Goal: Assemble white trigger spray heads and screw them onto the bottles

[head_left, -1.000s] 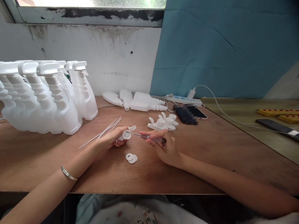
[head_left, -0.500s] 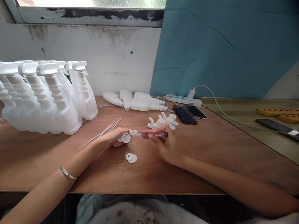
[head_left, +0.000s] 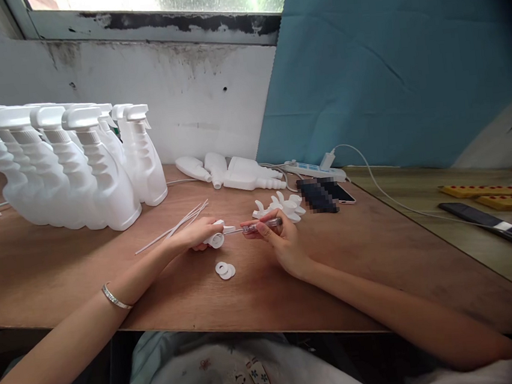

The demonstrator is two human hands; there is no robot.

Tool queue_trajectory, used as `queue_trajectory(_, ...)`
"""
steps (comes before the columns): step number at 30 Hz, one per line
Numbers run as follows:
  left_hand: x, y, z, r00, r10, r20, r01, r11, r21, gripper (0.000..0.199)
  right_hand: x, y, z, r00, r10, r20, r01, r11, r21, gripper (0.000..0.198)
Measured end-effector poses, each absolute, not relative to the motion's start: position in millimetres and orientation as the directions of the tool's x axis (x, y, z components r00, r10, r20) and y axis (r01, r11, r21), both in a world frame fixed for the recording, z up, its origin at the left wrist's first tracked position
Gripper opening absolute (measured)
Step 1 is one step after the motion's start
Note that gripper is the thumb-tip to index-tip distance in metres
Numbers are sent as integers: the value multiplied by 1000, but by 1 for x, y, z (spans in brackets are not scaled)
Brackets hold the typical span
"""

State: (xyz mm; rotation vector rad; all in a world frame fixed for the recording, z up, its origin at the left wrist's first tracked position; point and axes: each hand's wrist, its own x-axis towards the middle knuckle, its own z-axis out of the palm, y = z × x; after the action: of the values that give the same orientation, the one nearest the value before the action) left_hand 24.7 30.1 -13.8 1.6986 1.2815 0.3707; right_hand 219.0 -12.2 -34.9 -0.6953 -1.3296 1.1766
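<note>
My left hand [head_left: 199,233] is closed around a white spray nozzle head [head_left: 216,240], its round collar facing me. In my right hand [head_left: 282,241] is a screwdriver [head_left: 263,225] with a clear reddish handle, gripped between thumb and fingers. Its thin metal shaft points left and its tip meets the spray head; the exact contact point is too small to make out. Just below the hands lie a few flat white washers [head_left: 225,271]. Several white triggers [head_left: 284,206] are piled behind my right hand, and thin white tubes [head_left: 173,227] lie behind my left wrist.
Several white spray bottles [head_left: 111,188] with heads on stand at the left. White bottles without heads [head_left: 240,174] lie by the wall. Phones [head_left: 320,195], a power strip [head_left: 315,170] and its cable are at the back right. The wooden table's [head_left: 267,311] front edge runs before me.
The screwdriver's handle has tilted up slightly, and my right hand has shifted a little left. My left hand has turned the spray head slightly.
</note>
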Motion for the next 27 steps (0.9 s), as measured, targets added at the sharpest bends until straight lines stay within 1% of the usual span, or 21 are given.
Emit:
queue_trajectory(4,25,30,-16,397,881,-259,610,-42,791,14,219,-8,-37,-135,957,258,-320,204,-925,29)
queue_trajectory(7,24,30,-20,387,899,-204,654,-112,748,16,219,-7,-39,-126,972,199,-347,145,-927,30)
queue_trajectory(12,25,29,-22,376,919,-121,719,-207,663,24,218,-8,-38,-135,971,199,-337,144,-930,29)
queue_trajectory(16,27,28,-19,400,917,-12,760,-324,563,24,219,-7,-40,-115,979,171,-325,125,-937,28)
queue_trajectory(18,27,26,-16,423,906,21,756,-366,543,24,220,-6,-41,-112,981,157,-315,115,-942,28)
queue_trajectory(20,27,25,-15,434,900,37,744,-381,549,24,220,-5,-42,-120,982,144,-297,103,-949,27)
queue_trajectory(22,27,25,-16,410,911,52,740,-365,565,23,220,-6,-41,-131,983,129,-273,89,-958,28)
queue_trajectory(24,26,26,-18,349,936,37,732,-298,613,25,219,-7,-40,-126,984,123,-250,89,-964,28)
queue_trajectory(27,24,31,-23,285,957,-46,676,-167,718,35,218,-9,-37,-109,986,129,-218,103,-970,29)
